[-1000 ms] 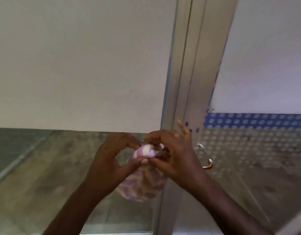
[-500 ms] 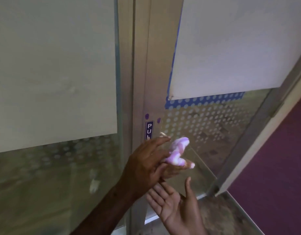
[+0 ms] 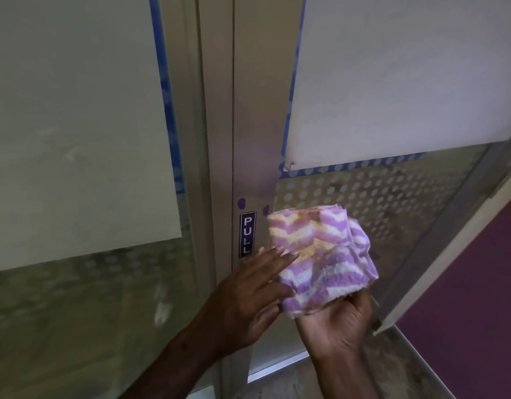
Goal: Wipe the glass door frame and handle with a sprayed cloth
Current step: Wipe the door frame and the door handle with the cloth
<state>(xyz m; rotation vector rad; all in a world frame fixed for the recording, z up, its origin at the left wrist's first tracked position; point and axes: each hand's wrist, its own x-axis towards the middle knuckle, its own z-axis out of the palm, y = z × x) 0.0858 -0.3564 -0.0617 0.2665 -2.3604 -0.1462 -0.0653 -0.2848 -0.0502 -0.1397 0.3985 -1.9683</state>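
Note:
A purple, white and yellow striped cloth (image 3: 320, 254) is held up in front of the door, just right of the frame's aluminium upright (image 3: 257, 110). My right hand (image 3: 335, 326) grips the cloth from below, palm towards me, with its fingers hidden behind the fabric. My left hand (image 3: 248, 295) lies with straight fingers against the cloth's left edge. A dark PULL sticker (image 3: 247, 234) sits on the upright beside my left fingertips. The door handle is not visible.
The door's glass (image 3: 378, 203) has a dotted film, and a white sheet (image 3: 407, 82) edged with blue tape covers its upper part. A fixed glass panel (image 3: 75, 312) on the left carries another white sheet. The door stands ajar over a purple floor (image 3: 479, 312).
The cloth was bunched in my left fingers half a second ago; it now sits unfolded in my right hand, which came up from below. My left hand has flattened against it.

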